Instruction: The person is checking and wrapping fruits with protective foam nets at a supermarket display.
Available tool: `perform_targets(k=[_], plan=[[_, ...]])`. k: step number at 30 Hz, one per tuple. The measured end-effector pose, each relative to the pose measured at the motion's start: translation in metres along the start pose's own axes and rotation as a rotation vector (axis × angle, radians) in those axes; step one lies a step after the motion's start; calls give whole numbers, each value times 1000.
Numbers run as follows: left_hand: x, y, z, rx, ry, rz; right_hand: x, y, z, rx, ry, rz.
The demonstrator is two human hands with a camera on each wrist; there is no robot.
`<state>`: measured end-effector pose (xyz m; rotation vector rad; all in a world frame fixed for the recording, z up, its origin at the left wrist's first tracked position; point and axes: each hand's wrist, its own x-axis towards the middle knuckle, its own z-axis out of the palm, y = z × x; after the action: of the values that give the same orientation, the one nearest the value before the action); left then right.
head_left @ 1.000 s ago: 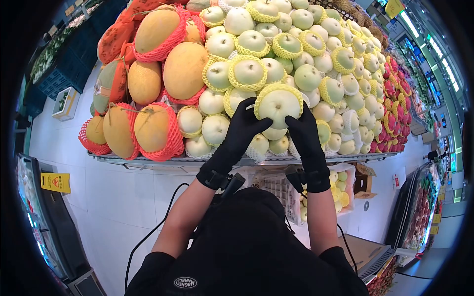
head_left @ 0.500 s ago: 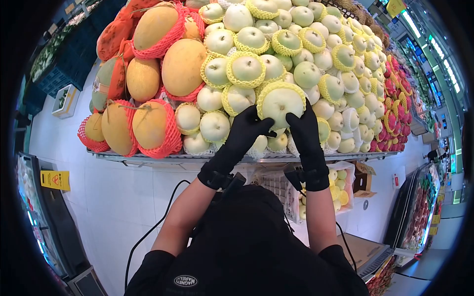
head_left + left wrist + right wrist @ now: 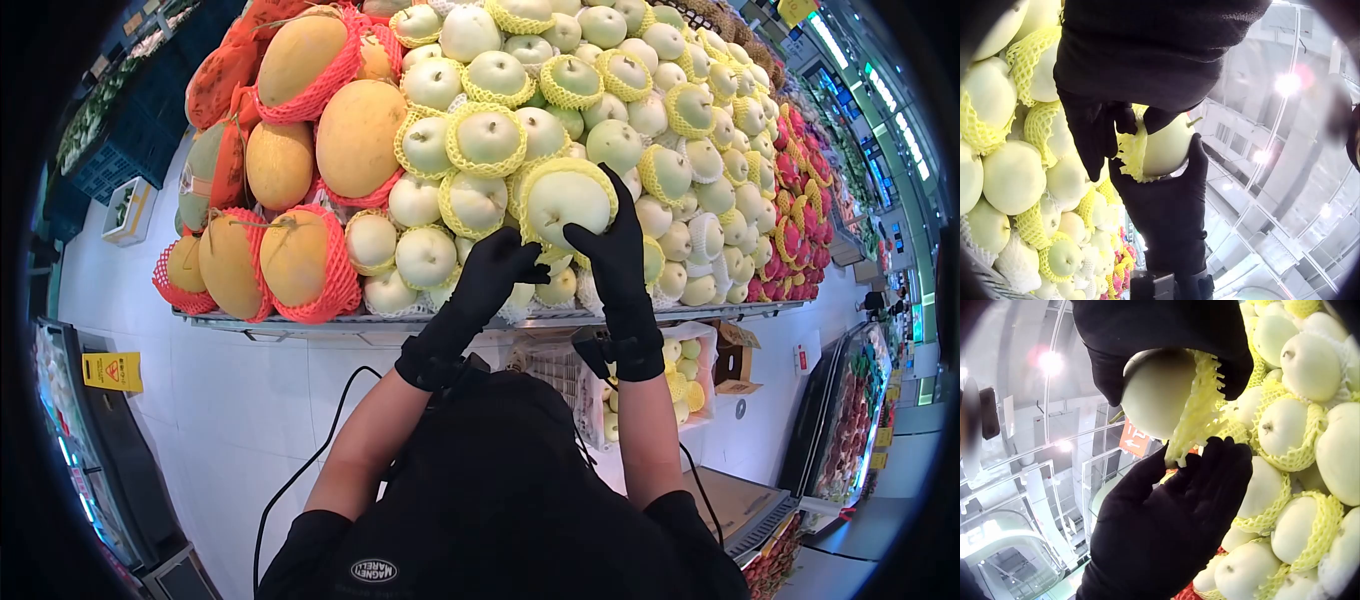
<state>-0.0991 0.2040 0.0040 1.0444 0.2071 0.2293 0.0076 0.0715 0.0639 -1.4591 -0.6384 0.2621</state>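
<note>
Fruit, probably firm but easily bruised, is best cupped round its sides, as the right hand grips it, while the left hand pinches its soft foam net.

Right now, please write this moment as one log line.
right hand: holds fruit; left hand: pinches net; net: partly around fruit

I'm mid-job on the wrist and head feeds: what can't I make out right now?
Held fruit, far side: turned away in the head view.
Right hand, some fingers: head view, behind that fruit.
Held fruit's upper part: left wrist view, covered by the left hand.
Crate, middle: head view, behind the right forearm.
Yellow sign, lettering: head view, too small.
</note>
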Motion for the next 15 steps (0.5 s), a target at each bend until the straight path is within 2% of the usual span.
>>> perform_targets(k=[2, 5, 9, 10, 15], plan=[[3, 0, -6, 107, 2, 5, 2, 1, -1, -58, 4, -12], [6, 3, -2, 133, 103, 261, 5, 2, -2, -153, 2, -54], [11, 24, -4, 26, 150, 343, 6, -1, -6, -159, -30, -78], [15, 25, -4, 96, 188, 415, 6, -1, -6, -148, -41, -79], [20, 34, -5, 386, 213, 469, 4, 3, -8, -88, -113, -22]])
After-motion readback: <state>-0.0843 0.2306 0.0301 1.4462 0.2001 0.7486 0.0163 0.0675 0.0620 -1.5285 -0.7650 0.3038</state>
